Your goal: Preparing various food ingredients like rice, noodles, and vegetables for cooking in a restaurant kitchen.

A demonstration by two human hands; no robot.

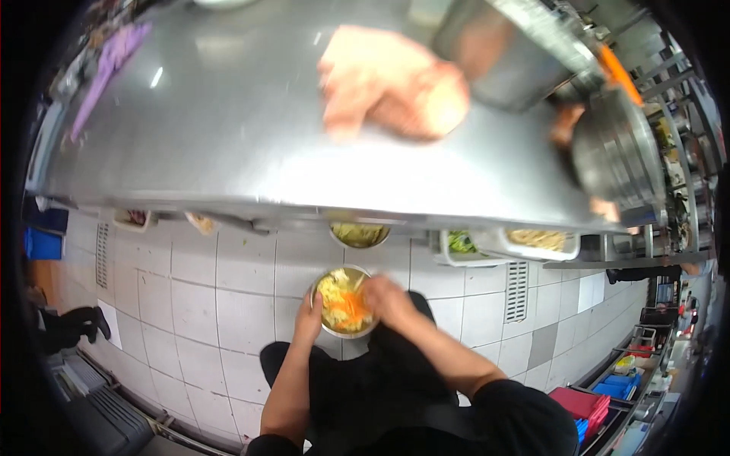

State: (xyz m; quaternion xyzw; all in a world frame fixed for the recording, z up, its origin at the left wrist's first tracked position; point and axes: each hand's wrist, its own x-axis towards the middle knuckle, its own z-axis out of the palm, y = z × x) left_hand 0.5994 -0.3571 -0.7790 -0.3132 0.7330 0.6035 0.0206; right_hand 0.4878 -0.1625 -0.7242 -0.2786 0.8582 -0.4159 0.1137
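Note:
Low over the tiled floor, a round metal bowl holds yellow shredded food and orange strips that look like shredded carrot. My left hand grips the bowl at its left rim. Over the right rim is my right hand, blurred, with its fingers drawn together. A thin pale stick-like shape shows by those fingers, too smeared to name. Just beyond stands a second metal bowl with yellow-green contents, partly under the counter edge.
A steel counter spans the far side, bearing a blurred pink mass, a purple cloth-like item and a large metal pot. Beneath its edge are white baskets of food. Another person's dark shoes show at left.

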